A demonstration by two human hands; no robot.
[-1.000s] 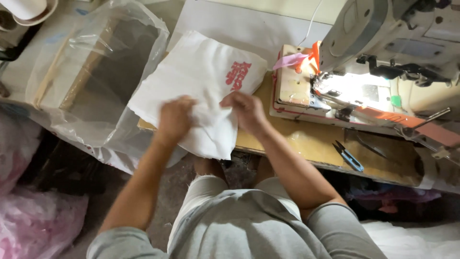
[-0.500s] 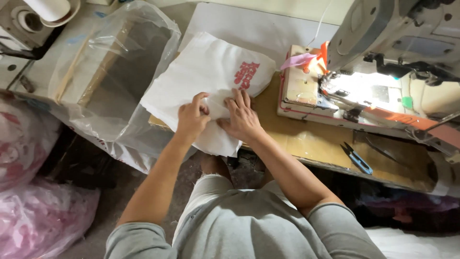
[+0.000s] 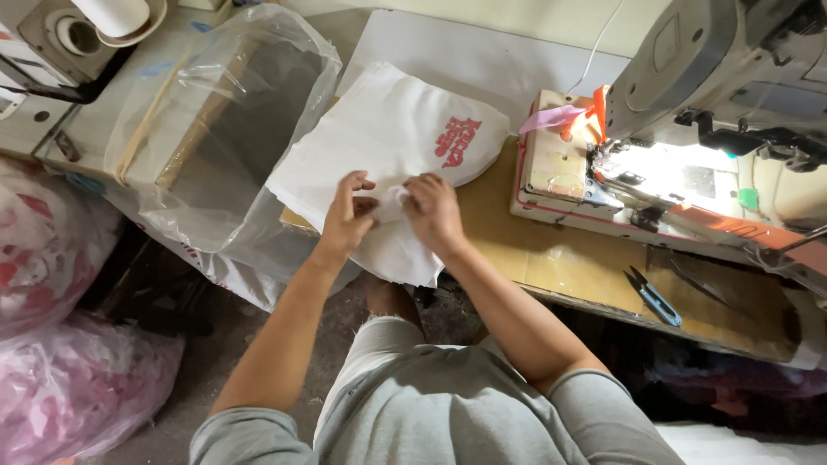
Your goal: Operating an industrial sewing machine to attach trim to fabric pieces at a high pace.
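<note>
The sewing machine (image 3: 732, 95) stands lit at the right of the worktable (image 3: 594, 267), with nothing under its needle. A stack of white cloth pieces (image 3: 388, 146) with red print lies at the table's left end beside a clear plastic bag (image 3: 215, 129) — so the cloth looks not yet sewn, the stitching still to come. Blue snips (image 3: 652, 296) lie apart, untouched. Left hand (image 3: 346, 217) and right hand (image 3: 433, 213) meet at the near edge, fingers closed — pinching up a fold of the top piece.
</note>
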